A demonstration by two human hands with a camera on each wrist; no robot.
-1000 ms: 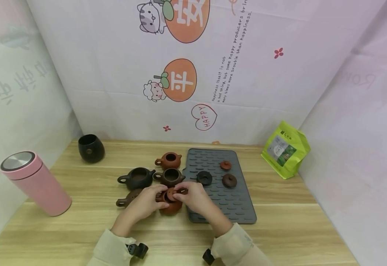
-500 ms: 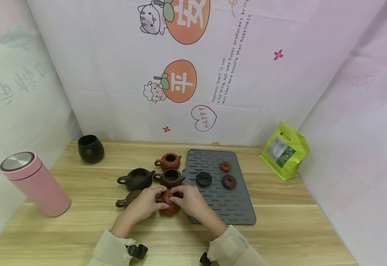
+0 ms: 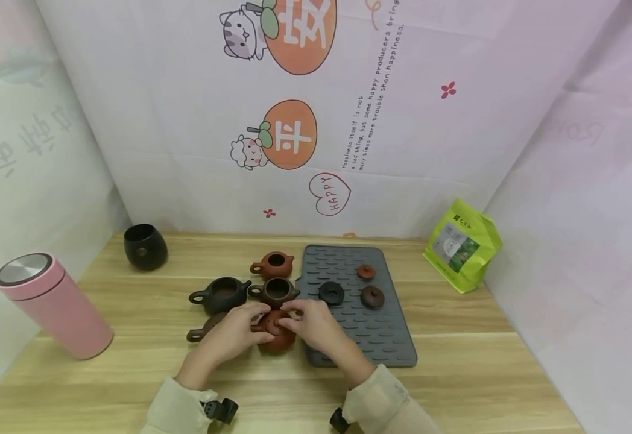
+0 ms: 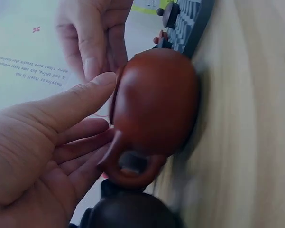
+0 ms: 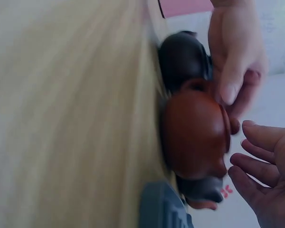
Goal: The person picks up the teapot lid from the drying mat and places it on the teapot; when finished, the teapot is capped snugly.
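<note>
Just left of the grey mat (image 3: 389,337), toward its near end, stands the lidded reddish teapot (image 3: 277,345). The left hand (image 3: 233,331) holds this pot on the side away from the mat, thumb at the rim, fingers behind. The right hand (image 3: 317,328), nearer the mat, has its fingers parted and slightly bent close by the lid's knob (image 5: 234,126), gripping nothing. Also left of the mat are a small red teapot (image 3: 269,269), a dark brown teapot (image 3: 264,296) and a black teapot (image 3: 221,303), all lidless. On the mat lie a black lid (image 3: 331,293), a red lid (image 3: 366,272) and a brown lid (image 3: 372,297); a green bag (image 3: 464,247) sits to its right
</note>
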